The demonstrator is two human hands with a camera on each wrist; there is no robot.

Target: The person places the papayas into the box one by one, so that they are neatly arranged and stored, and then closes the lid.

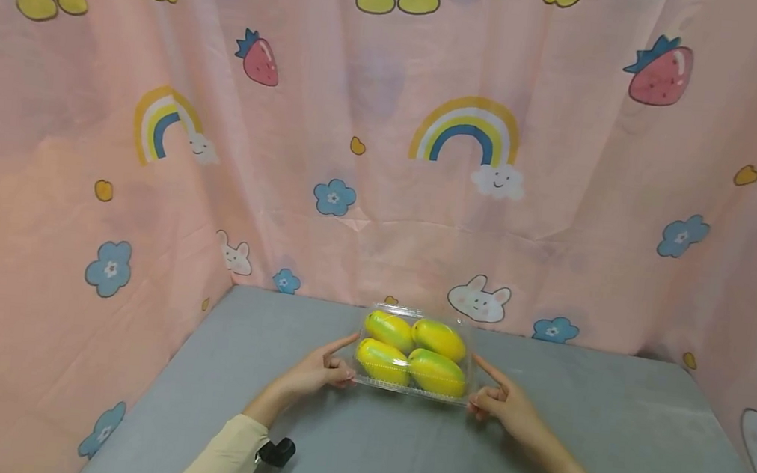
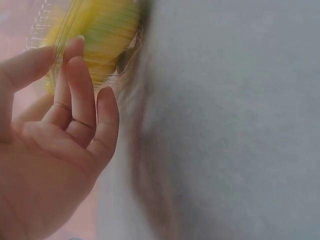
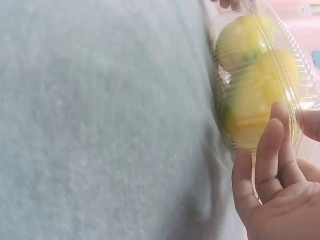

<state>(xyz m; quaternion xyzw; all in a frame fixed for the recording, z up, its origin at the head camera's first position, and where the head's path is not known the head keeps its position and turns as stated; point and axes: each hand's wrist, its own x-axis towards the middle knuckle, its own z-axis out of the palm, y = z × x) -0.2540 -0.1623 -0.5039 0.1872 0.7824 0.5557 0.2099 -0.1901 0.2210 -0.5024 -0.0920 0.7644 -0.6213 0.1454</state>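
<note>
A clear plastic clamshell box [image 1: 410, 394] with several yellow-green mangoes [image 1: 437, 373] inside sits near the back of the grey table, its lid down over the fruit. My left hand [image 1: 312, 372] pinches the box's rim at the left front corner, thumb on one side and fingertips on the other, the index finger stretched along the left side. At the right front corner my right hand [image 1: 505, 407] pinches the rim in the same way, its index finger reaching along the right side. Both wrist views show the ridged plastic wall [image 3: 235, 132] close beside the fingers.
A grey cloth [image 1: 373, 454] covers the table. Behind it and at both sides hangs a pink printed curtain [image 1: 377, 251], its lower edge just past the box. Dark wrist-worn devices [image 1: 276, 452] show at the sleeves.
</note>
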